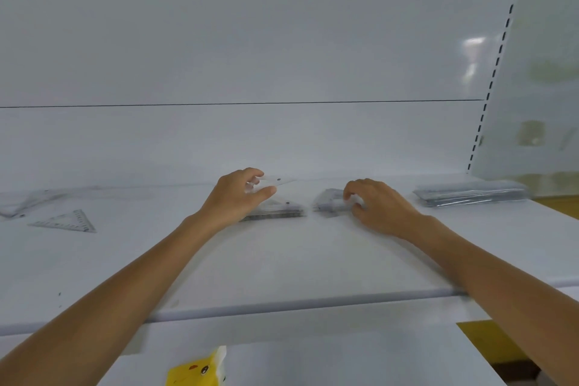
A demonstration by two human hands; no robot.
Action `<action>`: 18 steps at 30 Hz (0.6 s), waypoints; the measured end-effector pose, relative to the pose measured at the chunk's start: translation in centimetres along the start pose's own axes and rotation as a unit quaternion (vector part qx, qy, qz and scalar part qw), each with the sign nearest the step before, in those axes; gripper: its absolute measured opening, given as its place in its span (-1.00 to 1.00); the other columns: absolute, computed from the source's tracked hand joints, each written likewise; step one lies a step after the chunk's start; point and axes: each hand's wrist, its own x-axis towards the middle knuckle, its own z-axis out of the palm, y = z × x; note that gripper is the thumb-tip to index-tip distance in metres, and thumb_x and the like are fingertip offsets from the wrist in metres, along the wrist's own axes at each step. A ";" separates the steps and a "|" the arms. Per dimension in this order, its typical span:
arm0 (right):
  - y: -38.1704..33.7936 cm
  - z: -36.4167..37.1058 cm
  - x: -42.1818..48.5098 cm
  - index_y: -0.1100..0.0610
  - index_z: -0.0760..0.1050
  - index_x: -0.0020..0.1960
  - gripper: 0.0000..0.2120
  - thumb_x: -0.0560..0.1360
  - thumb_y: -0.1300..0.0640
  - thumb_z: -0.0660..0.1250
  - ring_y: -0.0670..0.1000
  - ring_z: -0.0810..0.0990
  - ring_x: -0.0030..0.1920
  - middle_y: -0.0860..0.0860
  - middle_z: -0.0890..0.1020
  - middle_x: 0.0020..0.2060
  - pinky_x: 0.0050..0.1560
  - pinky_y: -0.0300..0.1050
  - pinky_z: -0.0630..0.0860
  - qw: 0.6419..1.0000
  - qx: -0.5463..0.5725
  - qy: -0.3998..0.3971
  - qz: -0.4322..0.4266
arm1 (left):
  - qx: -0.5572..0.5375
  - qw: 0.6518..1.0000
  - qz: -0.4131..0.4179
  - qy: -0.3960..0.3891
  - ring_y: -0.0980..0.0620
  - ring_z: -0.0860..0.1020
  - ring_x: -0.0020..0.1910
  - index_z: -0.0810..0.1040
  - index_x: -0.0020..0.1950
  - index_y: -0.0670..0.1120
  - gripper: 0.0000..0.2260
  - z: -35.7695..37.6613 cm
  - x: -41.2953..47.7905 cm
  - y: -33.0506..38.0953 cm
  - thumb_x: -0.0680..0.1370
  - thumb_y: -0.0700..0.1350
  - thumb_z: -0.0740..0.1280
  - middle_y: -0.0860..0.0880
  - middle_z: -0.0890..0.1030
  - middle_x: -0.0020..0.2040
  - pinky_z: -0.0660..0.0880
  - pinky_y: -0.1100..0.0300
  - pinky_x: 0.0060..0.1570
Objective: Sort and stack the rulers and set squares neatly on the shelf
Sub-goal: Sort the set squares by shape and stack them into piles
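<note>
Single head-worn wide-angle view, set close, facing forward and slightly downward across the white shelf [282, 263] toward its back panel [250, 41].

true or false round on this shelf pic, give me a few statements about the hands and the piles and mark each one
1. The left hand pinches a clear set square above a stack of set squares. True.
2. The stack of rulers lies at the left end of the shelf. False: it lies at the right end, beyond the right hand.
3. A loose set square lies flat on the shelf, left of the left hand. True.
4. The right hand hangs below the shelf. False: it is on the shelf, at a small blurred pile.
5. The yellow item sits beside the rulers. False: it is below the shelf's front edge.
</note>
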 end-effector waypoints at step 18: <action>-10.2 1.1 -4.1 -0.01 0.45 0.24 -0.70 0.57 -0.01 0.10 0.03 0.39 0.12 -0.05 0.51 0.15 0.14 -0.11 0.32 0.994 0.039 -0.052 -0.087 | -0.047 0.998 0.010 0.029 0.24 0.45 0.03 0.48 0.20 0.09 -0.65 0.7 1.8 0.1 0.45 0.11 0.37 0.06 0.54 0.16 0.29 0.46 -0.14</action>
